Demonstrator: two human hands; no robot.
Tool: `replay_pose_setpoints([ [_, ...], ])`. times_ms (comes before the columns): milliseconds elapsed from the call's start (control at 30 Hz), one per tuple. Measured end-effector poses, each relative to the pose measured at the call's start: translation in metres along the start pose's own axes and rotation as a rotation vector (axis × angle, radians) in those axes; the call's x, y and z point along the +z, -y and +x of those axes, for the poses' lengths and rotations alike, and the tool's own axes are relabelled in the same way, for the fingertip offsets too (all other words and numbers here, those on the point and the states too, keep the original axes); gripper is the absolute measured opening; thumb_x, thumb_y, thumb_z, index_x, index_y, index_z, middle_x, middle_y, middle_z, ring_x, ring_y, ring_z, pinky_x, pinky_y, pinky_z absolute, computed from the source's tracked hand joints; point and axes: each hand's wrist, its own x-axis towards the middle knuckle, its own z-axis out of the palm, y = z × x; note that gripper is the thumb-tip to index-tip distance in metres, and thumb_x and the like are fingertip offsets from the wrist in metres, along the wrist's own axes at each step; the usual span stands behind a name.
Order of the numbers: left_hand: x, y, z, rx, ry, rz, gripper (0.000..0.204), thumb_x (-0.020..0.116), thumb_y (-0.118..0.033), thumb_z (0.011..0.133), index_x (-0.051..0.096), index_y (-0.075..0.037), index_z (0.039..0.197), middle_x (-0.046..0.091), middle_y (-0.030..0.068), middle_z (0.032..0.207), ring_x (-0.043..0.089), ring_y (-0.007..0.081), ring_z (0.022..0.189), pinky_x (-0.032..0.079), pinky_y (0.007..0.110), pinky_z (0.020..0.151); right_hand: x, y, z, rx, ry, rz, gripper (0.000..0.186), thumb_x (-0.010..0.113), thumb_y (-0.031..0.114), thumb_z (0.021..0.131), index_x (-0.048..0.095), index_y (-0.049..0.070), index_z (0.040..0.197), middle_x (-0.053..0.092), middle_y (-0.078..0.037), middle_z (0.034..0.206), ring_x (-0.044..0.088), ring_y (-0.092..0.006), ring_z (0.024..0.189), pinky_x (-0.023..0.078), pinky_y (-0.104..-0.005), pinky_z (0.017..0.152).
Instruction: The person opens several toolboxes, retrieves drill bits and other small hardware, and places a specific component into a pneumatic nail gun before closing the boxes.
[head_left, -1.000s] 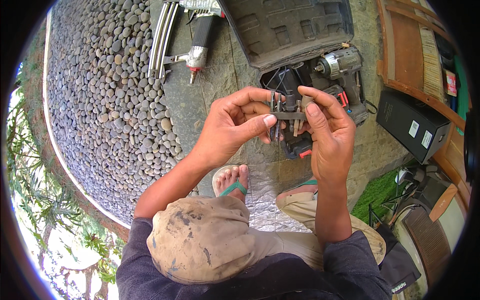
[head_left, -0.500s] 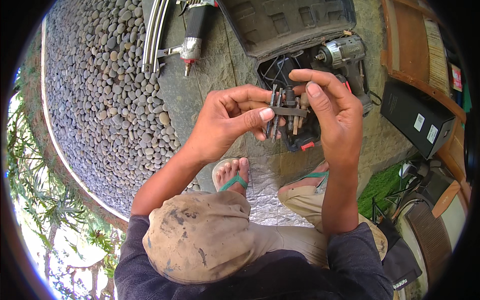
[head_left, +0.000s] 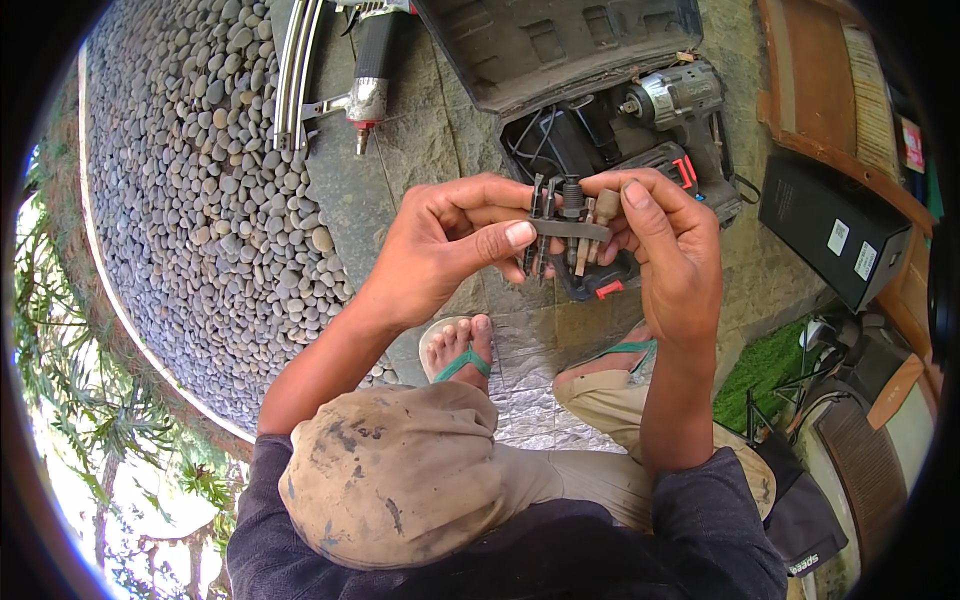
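In front of my body, my left hand (head_left: 432, 240) pinches a bit holder (head_left: 568, 229), a flat dark grey strip with several drill and driver bits standing through it. The thumb lies on its left end, the fingers behind. At the right end sits a bit with a rounded, brownish head (head_left: 606, 206). My right hand (head_left: 675, 245) is closed around that head, thumb and index finger on either side; its other fingers are partly hidden behind the holder.
Beyond my hands lies an opened black tool case (head_left: 560, 70) with a cordless impact wrench (head_left: 685, 100) in it. A nail gun (head_left: 372, 80) rests on the stone paving at the far left, beside pebbles (head_left: 220, 170). At right stands a black box (head_left: 835, 230).
My right hand's index finger and thumb have come down onto the holder's right end, where they were raised apart before. The view has shifted slightly.
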Motion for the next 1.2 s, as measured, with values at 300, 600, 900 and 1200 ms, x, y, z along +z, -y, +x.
replay_pose_setpoints([
  [300,0.003,0.000,0.000,0.002,0.005,0.003,0.028,0.070,-0.011,0.099,0.068,0.003,0.123,0.076,0.0117,0.101,0.074,0.0172,0.082,0.058,0.026,0.067,-0.003,0.005,-0.005,-0.049,0.016,-0.045,0.024,0.064,0.019,0.104,0.074,-0.002,0.108,0.071,-0.004,0.088,0.063,-0.0085,0.074,0.050,-0.0240,0.066],
  [600,0.005,-0.003,0.000,-0.038,0.031,-0.010,0.032,0.072,-0.016,0.096,0.064,0.002,0.122,0.075,0.0122,0.093,0.073,0.0171,0.076,0.055,0.024,0.060,-0.007,0.001,-0.007,-0.064,0.078,-0.052,0.023,0.063,0.019,0.104,0.073,-0.001,0.110,0.071,-0.004,0.091,0.063,-0.0082,0.076,0.049,-0.0235,0.067],
  [900,0.009,-0.007,-0.001,-0.103,0.033,0.020,0.025,0.074,-0.017,0.097,0.066,0.001,0.113,0.073,0.0084,0.085,0.072,0.0139,0.070,0.053,0.023,0.056,-0.003,-0.003,-0.009,-0.052,0.100,-0.053,0.022,0.063,0.019,0.105,0.073,0.001,0.111,0.070,-0.003,0.090,0.062,-0.0076,0.076,0.048,-0.0233,0.069],
  [1200,0.006,-0.007,-0.002,-0.136,0.015,0.037,0.024,0.070,-0.019,0.100,0.068,0.002,0.111,0.073,0.0082,0.083,0.071,0.0123,0.066,0.054,0.023,0.056,0.001,-0.008,-0.007,0.000,0.088,-0.049,0.025,0.063,0.023,0.104,0.074,0.001,0.109,0.069,-0.002,0.084,0.062,-0.0072,0.073,0.048,-0.0233,0.066],
])
